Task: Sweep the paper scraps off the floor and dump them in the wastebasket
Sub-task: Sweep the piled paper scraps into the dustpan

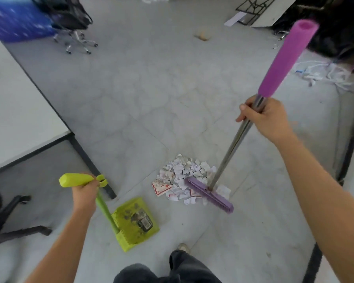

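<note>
Step in hand: gathering. Paper scraps [184, 174] lie in one heap on the floor [151, 99]. The broom [209, 195] head rests on the heap's near right edge. Right hand [266, 117] grips the metal shaft just below the purple foam. Left hand [85, 193] grips the green handle of the dustpan [135, 221], which sits near the heap's left side, not touching it, with some dark debris already inside.

Next move, judged: bring the pan lip against the heap, then sweep leftward into it.

Room: open floor beyond the heap. The surface [18, 99] and its dark leg [92, 166] crowd the left. Cables [325, 72] lie far right. No wastebasket identified in view.
</note>
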The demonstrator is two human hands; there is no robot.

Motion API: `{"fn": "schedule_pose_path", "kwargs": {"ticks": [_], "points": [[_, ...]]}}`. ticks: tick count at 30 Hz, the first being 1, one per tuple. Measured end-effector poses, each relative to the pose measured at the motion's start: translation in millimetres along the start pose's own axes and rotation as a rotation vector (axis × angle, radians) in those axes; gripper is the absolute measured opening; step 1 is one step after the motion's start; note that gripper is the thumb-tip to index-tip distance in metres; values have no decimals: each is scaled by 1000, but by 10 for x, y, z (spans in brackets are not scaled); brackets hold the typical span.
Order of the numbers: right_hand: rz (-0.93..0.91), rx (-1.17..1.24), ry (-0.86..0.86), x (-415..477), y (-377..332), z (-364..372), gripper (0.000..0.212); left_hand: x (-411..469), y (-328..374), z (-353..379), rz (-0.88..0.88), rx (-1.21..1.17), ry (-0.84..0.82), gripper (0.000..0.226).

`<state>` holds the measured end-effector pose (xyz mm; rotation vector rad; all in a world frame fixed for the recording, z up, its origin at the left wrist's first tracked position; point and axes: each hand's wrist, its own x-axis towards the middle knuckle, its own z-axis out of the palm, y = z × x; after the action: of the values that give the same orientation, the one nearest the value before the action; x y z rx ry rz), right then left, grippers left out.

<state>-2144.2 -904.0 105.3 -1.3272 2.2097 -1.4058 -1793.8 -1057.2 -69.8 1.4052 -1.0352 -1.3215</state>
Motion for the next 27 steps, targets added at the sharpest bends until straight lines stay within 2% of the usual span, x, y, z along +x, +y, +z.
{"fn": "schedule_pose_path", "kwargs": {"ticks": [2, 5, 7, 9, 13, 17, 18, 20, 22, 24, 26, 27], "points": [[-8, 14, -74, 462, 127, 103, 13, 14, -2, 132, -1, -10, 24, 43], [-55, 46, -68, 981, 252, 375, 25, 114, -52, 216, -11, -31, 62, 46], [-90, 60, -84, 1207, 299, 591, 17, 203, -95, 242, -33, -24, 104, 47], [-137, 31, -149, 1336, 321, 793, 22, 265, -116, 291, -47, -8, 129, 48], [-275, -238, -317, 1381, 534, 995, 29, 260, -124, 476, -36, 7, 142, 48], [-347, -409, -400, 1291, 1098, 1070, 35, 304, -162, 658, -44, 12, 151, 47], [-289, -437, -440, 1241, 1267, 1071, 31, 329, -161, 697, -50, 12, 151, 47], [-52, -380, -456, 1118, 1659, 1040, 18, 385, -142, 757, -53, 21, 149, 46], [254, -273, -379, 993, 2014, 960, 26, 454, -133, 783, -45, 38, 146, 45], [465, -117, -374, 899, 2248, 904, 21, 524, -123, 777, -40, 51, 140, 44], [649, 124, -443, 846, 2316, 864, 9, 590, -106, 775, -47, 50, 134, 45], [762, 280, -463, 825, 2311, 842, 11, 617, -86, 783, -50, 46, 125, 45]]}}
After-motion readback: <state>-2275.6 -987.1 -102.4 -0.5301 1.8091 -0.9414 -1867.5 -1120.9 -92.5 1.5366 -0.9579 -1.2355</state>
